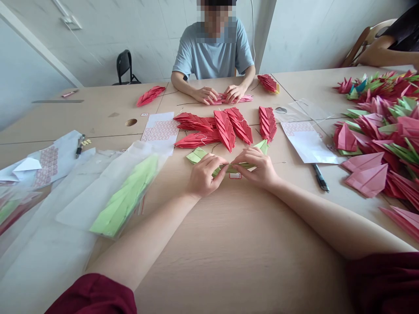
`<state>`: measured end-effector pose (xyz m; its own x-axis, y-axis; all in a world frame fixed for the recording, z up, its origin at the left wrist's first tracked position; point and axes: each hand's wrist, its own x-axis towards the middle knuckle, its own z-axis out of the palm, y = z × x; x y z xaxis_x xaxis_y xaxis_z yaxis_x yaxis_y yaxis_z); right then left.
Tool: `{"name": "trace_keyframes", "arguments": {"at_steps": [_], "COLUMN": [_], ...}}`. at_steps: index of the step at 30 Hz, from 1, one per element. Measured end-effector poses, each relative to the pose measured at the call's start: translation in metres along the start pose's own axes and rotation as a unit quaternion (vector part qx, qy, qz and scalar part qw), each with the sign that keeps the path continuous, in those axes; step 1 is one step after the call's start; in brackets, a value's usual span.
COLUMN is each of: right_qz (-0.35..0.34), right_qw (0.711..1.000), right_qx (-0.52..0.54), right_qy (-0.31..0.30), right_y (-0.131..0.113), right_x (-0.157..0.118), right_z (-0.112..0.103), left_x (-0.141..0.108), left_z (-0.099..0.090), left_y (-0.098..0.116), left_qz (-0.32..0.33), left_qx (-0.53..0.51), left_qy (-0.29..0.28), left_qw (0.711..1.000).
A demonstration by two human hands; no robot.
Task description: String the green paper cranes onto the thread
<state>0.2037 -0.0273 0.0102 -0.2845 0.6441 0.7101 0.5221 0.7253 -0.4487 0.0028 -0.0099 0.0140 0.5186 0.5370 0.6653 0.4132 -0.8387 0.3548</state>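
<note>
A green folded paper strip (197,155) is held between my two hands over the table, its ends showing past my fingers at both sides. My left hand (207,174) pinches it from the left, thumb and forefinger together. From the right, my right hand (257,168) grips the same piece with its fingers closed. The fingertips of the two hands nearly meet, and they hide the middle of the strip. A thin wire or needle sticks out to the right of my right hand. Just beyond lie several red folded paper pieces (224,130).
Plastic bags with a green folded piece (126,196) cover the left side. A paper sheet (307,141) and black pen (321,178) lie right, beside a large heap of pink, red and green folded papers (366,174). Across the table a person (212,56) handles pink paper.
</note>
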Motion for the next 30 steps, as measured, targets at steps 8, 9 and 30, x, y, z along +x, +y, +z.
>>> {"name": "trace_keyframes", "arguments": {"at_steps": [8,9,30], "right_qz": [0.030,0.034,0.179], "right_qw": [0.999,0.999,0.975], "right_qx": [0.013,0.015,0.126], "right_qy": [-0.022,-0.023,0.044], "right_y": [-0.004,-0.003,0.009], "right_x": [0.001,0.001,-0.004], "right_z": [-0.002,-0.003,-0.003], "left_x": [0.003,0.003,0.000], "left_z": [0.002,0.002,0.008], "left_y": [0.000,0.000,-0.019], "left_qz": [-0.034,-0.038,-0.245], "left_qx": [-0.038,-0.043,-0.219], "left_qy": [-0.021,-0.018,0.012], "left_qw": [0.998,0.998,0.944]}}
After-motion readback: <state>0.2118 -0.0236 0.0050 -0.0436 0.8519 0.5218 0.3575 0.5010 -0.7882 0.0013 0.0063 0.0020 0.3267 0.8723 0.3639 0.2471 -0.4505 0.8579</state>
